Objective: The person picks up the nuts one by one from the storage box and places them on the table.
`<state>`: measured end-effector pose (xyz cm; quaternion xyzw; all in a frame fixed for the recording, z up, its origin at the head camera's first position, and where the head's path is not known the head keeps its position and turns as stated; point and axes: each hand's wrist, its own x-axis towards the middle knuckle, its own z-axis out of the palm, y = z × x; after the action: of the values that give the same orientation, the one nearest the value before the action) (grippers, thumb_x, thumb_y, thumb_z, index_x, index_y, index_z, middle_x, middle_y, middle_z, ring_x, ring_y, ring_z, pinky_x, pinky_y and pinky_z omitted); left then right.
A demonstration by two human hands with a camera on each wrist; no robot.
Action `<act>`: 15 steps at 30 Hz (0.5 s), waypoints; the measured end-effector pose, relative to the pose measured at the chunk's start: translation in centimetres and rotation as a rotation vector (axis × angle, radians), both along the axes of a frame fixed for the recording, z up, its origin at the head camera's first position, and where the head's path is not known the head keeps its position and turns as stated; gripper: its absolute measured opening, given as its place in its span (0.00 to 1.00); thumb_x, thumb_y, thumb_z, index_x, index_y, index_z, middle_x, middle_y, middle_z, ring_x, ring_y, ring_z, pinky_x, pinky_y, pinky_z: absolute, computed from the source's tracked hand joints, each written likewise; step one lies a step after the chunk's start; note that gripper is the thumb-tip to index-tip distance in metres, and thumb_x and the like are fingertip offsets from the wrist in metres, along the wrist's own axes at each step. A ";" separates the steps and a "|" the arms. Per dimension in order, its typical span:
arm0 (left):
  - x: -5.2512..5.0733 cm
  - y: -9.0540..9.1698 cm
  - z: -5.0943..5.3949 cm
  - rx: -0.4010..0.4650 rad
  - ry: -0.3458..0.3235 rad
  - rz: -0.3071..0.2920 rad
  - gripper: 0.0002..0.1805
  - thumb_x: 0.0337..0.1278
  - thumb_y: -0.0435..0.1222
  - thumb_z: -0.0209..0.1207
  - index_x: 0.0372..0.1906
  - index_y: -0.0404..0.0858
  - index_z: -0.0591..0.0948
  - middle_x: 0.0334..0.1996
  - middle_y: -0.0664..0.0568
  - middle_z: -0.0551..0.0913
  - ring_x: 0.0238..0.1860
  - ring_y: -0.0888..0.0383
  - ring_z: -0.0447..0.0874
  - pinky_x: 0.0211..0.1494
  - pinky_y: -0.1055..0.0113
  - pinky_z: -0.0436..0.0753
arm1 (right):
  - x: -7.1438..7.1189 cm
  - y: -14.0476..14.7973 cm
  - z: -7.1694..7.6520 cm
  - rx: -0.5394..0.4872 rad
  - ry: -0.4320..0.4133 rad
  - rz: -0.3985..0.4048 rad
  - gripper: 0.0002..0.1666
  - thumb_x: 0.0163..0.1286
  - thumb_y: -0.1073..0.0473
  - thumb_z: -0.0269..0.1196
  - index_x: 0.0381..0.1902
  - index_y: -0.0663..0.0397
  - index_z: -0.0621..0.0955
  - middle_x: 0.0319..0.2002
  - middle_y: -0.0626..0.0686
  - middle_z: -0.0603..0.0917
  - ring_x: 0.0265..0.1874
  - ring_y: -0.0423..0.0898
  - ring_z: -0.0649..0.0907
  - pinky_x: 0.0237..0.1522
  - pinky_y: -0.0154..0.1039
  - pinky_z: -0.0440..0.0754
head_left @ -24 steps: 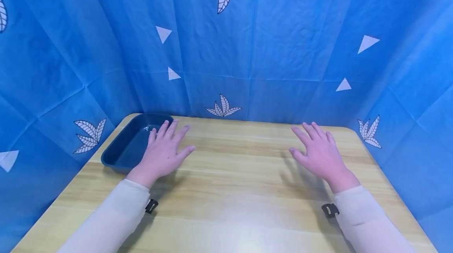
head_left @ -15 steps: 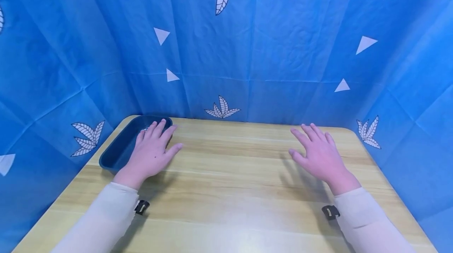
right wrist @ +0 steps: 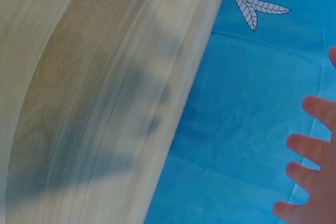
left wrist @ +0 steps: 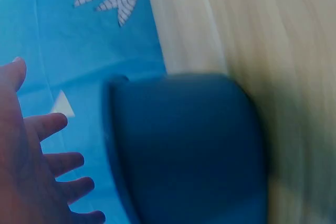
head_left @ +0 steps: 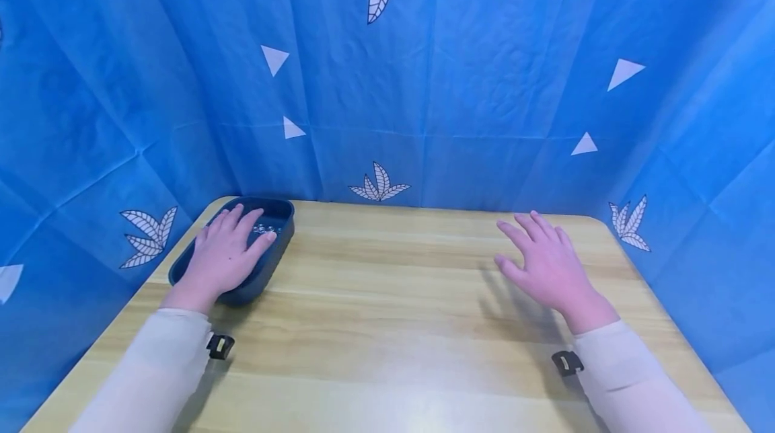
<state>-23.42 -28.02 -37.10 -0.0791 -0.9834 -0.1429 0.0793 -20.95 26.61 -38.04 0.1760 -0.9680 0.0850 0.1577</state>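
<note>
A dark blue rectangular bin (head_left: 275, 261) stands at the table's far left corner. Small shiny clear pieces (head_left: 266, 228) lie inside it, too small to make out. My left hand (head_left: 223, 255) is over the bin with fingers spread, hiding part of its inside. In the left wrist view the hand (left wrist: 31, 171) appears apart from the bin's outer wall (left wrist: 194, 150), holding nothing. Over the table's right side hovers my right hand (head_left: 547, 268), fingers relaxed and spread, its shadow on the wood below. The right wrist view shows several of its fingertips (right wrist: 307, 148) with nothing in them.
The light wooden table (head_left: 387, 298) has rounded far corners. Blue cloth (head_left: 496, 83) with white leaf and triangle prints hangs behind it and on both sides. A black strap clip (head_left: 220, 346) shows at the left sleeve and another strap clip (head_left: 567, 363) at the right.
My left hand has moved left, from the bin's right edge to over the bin, uncovering the bin's right wall and the shiny pieces. The right hand has stayed nearly still.
</note>
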 end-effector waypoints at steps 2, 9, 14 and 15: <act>-0.3 -0.9 -0.2 0.006 -0.003 0.017 0.44 0.74 0.65 0.37 0.78 0.36 0.58 0.76 0.27 0.49 0.74 0.24 0.44 0.66 0.23 0.42 | -0.1 0.1 0.0 -0.003 0.005 0.000 0.38 0.73 0.37 0.56 0.74 0.49 0.70 0.73 0.65 0.65 0.74 0.68 0.58 0.66 0.75 0.52; -1.0 -3.9 -1.1 0.019 -0.008 0.071 0.44 0.74 0.64 0.34 0.78 0.34 0.58 0.75 0.24 0.48 0.72 0.22 0.43 0.63 0.21 0.43 | 0.1 0.2 0.2 -0.003 -0.002 0.000 0.38 0.73 0.37 0.56 0.74 0.48 0.70 0.73 0.64 0.65 0.74 0.67 0.58 0.66 0.74 0.52; -1.0 -5.6 -1.0 0.035 -0.031 0.104 0.44 0.75 0.63 0.34 0.78 0.33 0.56 0.74 0.22 0.46 0.72 0.21 0.42 0.62 0.20 0.43 | 0.4 0.2 0.0 -0.001 -0.001 0.003 0.37 0.73 0.38 0.57 0.73 0.48 0.71 0.72 0.65 0.66 0.74 0.68 0.59 0.66 0.74 0.53; -1.0 -6.0 -1.1 0.039 -0.037 0.109 0.44 0.75 0.63 0.34 0.78 0.33 0.56 0.74 0.22 0.46 0.71 0.21 0.42 0.62 0.20 0.43 | 0.5 0.2 0.0 0.002 -0.007 0.000 0.37 0.73 0.38 0.56 0.74 0.48 0.71 0.73 0.65 0.66 0.74 0.67 0.58 0.66 0.74 0.53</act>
<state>-24.43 -34.04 -38.21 -0.0210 -0.9846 -0.1590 0.0701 -20.48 26.77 -38.06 0.1758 -0.9686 0.0845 0.1539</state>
